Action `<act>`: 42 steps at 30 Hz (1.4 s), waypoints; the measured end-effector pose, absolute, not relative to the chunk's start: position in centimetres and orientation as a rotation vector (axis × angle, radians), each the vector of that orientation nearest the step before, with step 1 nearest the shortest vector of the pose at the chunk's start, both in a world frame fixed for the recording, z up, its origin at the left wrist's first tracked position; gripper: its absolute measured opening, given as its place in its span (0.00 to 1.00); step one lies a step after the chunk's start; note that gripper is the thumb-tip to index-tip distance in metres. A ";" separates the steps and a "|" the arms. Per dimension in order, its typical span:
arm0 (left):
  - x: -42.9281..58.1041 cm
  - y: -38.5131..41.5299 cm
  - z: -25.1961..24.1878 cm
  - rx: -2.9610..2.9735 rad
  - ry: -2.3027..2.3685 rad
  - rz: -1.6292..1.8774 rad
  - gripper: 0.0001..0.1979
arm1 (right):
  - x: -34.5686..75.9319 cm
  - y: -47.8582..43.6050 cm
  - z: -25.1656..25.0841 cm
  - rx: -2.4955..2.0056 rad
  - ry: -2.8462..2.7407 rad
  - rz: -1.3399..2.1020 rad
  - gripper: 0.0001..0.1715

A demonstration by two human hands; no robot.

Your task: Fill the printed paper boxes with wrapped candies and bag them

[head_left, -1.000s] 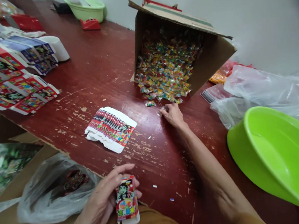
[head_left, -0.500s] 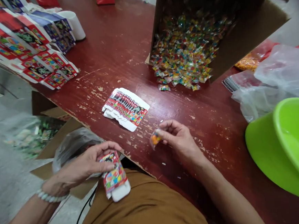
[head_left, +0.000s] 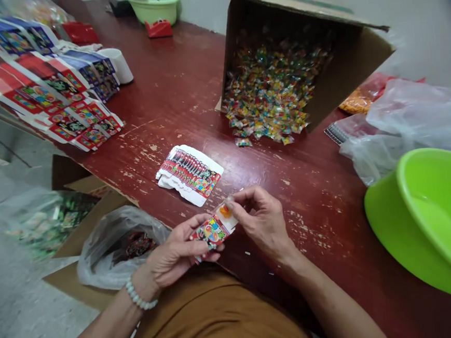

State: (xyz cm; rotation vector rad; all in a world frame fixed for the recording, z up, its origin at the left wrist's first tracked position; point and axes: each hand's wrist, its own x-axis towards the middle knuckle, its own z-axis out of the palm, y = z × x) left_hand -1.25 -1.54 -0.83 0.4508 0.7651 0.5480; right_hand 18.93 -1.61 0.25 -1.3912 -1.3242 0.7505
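Observation:
My left hand point(head_left: 183, 250) is closed around a small red printed candy box point(head_left: 212, 232), held tilted above the table's near edge. The box's white end flap points toward my right hand point(head_left: 258, 216). Between the thumb and fingers of that hand is a wrapped candy point(head_left: 224, 211), orange in clear film, right at the open end of the box. A fanned stack of flat red cartons point(head_left: 190, 174) lies on the table just beyond both hands. Farther back, a cardboard box point(head_left: 343, 76) on its side spills many wrapped candies point(head_left: 270, 97).
Bundled red and blue cartons point(head_left: 51, 94) are piled at the left, by a white roll point(head_left: 118, 65). A green tub point(head_left: 394, 228) stands at the right, near plastic bags point(head_left: 408, 113). Below the table edge sits an open carton with a plastic bag point(head_left: 99, 252) inside.
My left hand has raised the small box from my lap and turned its open end rightward. The candy in my right hand now meets that end. The camera view has shifted slightly.

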 end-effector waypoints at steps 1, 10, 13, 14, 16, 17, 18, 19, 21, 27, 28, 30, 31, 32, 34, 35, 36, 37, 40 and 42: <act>-0.9 -1.8 -1.0 0.486 0.720 0.483 0.32 | 19.1 -1.6 0.4 -1.384 -1.380 0.736 0.02; 1.4 -1.5 0.0 0.809 0.700 0.449 0.25 | 21.3 -1.4 1.4 -1.336 -1.638 0.687 0.02; 1.9 -1.2 0.2 0.940 0.779 0.506 0.22 | 21.0 -1.5 1.7 -1.265 -1.707 0.723 0.04; 2.0 -1.1 0.2 0.992 0.815 0.533 0.22 | 20.8 -1.6 1.8 -1.248 -1.711 0.784 0.04; 2.1 -0.9 0.2 1.071 0.873 0.579 0.21 | 20.7 -1.6 1.8 -1.222 -1.668 0.961 0.05; 2.1 -0.8 0.2 1.077 0.884 0.598 0.21 | 20.7 -1.6 1.8 -1.214 -1.612 1.048 0.07; 2.0 -0.7 0.3 1.054 0.881 0.616 0.20 | 20.8 -1.6 1.6 -1.215 -1.526 1.115 0.08; 2.0 -0.7 0.3 1.005 0.866 0.635 0.20 | 20.9 -1.5 1.4 -1.223 -1.419 1.167 0.08; 2.1 -0.6 0.3 0.870 0.838 0.664 0.23 | 21.1 -1.3 0.9 -1.229 -1.183 1.267 0.12; 3.1 -0.7 -0.4 0.799 0.862 0.695 0.23 | 20.0 -1.5 -0.4 -1.128 -1.085 1.585 0.23; 3.2 -0.7 -0.5 0.819 0.857 0.707 0.21 | 19.8 -1.6 -0.4 -1.152 -1.136 1.530 0.17; 3.4 -0.7 -0.6 0.828 0.854 0.732 0.20 | 19.5 -1.7 -0.4 -1.179 -1.239 1.353 0.09; 3.4 -0.7 -0.6 0.808 0.856 0.727 0.20 | 19.5 -1.7 -0.3 -1.177 -1.286 1.262 0.07; 3.4 -0.6 -0.5 0.762 0.856 0.703 0.22 | 19.6 -1.7 -0.2 -1.169 -1.333 1.179 0.07; 3.4 -0.5 -0.4 0.619 0.844 0.622 0.26 | 20.0 -1.7 0.1 -1.138 -1.451 1.061 0.09; 3.3 -0.4 -0.4 0.546 0.834 0.580 0.28 | 20.2 -1.6 0.3 -1.119 -1.517 1.027 0.10; 3.3 -0.3 -0.3 0.489 0.820 0.554 0.29 | 20.3 -1.6 0.4 -1.103 -1.572 1.011 0.10; 3.3 -0.2 -0.4 0.451 0.808 0.545 0.30 | 20.4 -1.6 0.5 -1.094 -1.600 1.014 0.10; 3.5 -0.2 -0.4 0.457 0.794 0.579 0.32 | 20.2 -1.6 0.3 -1.161 -1.428 1.218 0.07; 3.7 -0.3 -0.5 0.508 0.825 0.621 0.33 | 19.8 -1.5 0.0 -1.209 -1.198 1.417 0.08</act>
